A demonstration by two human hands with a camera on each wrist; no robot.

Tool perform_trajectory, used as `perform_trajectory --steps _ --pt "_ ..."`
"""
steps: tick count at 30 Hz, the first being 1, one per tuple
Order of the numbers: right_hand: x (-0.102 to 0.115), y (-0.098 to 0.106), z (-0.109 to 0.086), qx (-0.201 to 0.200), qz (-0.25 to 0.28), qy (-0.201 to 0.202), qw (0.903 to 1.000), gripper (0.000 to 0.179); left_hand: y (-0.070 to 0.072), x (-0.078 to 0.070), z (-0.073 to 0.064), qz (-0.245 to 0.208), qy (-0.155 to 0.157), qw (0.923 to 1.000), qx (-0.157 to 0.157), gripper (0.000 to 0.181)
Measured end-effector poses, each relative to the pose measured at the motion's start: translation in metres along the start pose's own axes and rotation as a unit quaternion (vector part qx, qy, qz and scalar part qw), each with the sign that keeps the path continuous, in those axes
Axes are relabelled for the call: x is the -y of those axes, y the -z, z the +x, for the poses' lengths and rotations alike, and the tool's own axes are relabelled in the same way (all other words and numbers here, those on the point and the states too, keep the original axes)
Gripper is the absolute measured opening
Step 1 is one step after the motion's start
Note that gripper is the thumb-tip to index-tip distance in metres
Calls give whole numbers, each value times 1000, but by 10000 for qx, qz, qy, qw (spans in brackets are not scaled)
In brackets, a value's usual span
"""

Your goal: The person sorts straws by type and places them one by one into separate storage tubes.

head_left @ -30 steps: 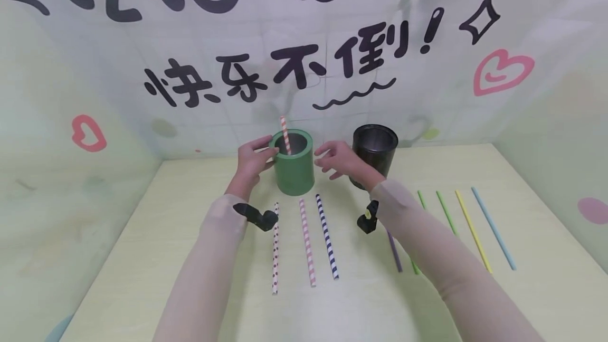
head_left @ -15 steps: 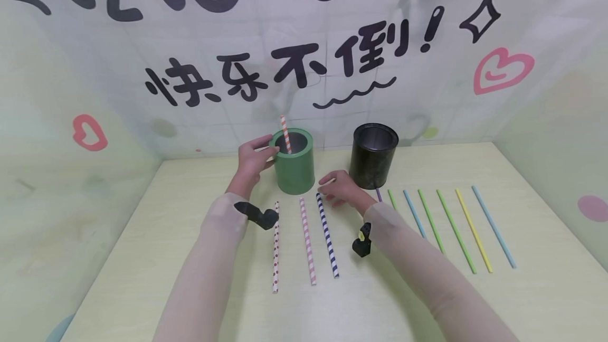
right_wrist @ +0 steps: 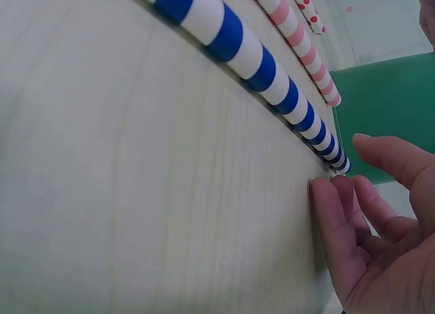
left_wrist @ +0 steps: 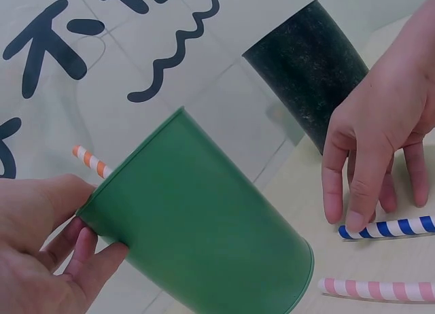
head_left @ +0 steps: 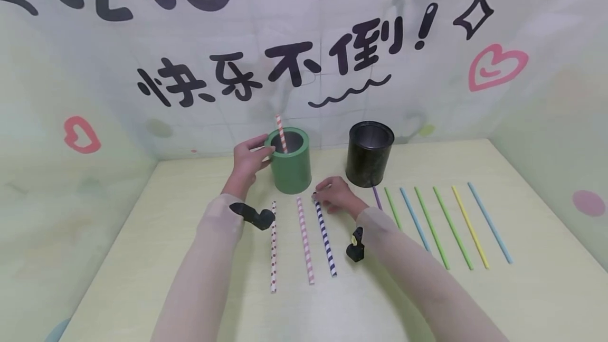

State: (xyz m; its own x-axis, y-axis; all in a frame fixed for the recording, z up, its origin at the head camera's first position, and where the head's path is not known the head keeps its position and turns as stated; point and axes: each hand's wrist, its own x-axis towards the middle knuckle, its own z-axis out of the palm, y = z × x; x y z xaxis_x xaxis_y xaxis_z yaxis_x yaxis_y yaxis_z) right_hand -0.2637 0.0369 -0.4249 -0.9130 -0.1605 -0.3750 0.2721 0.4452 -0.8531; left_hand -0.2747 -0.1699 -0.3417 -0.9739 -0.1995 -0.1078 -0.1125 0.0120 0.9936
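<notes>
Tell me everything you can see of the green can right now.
The green can is a plain cylinder with an open top, a broad green rim and a grey inside; it looks like painted metal. It stands upright on the pale table, left of the black can and apart from it. One orange-and-white striped straw leans inside, its upper end above the rim. The left hand holds the can at its rim, on the left side.
</notes>
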Motion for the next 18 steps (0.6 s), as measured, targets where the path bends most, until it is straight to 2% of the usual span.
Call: perform_trajectory --steps 9,18 --pt "1 -6 1 -222 -407 173 9988 29 1 -2 0 42 -1 10000 37 46" --pt "2 -10 0 -446 -368 192 9981 24 1 -1 0 29 -1 10000 11 46"
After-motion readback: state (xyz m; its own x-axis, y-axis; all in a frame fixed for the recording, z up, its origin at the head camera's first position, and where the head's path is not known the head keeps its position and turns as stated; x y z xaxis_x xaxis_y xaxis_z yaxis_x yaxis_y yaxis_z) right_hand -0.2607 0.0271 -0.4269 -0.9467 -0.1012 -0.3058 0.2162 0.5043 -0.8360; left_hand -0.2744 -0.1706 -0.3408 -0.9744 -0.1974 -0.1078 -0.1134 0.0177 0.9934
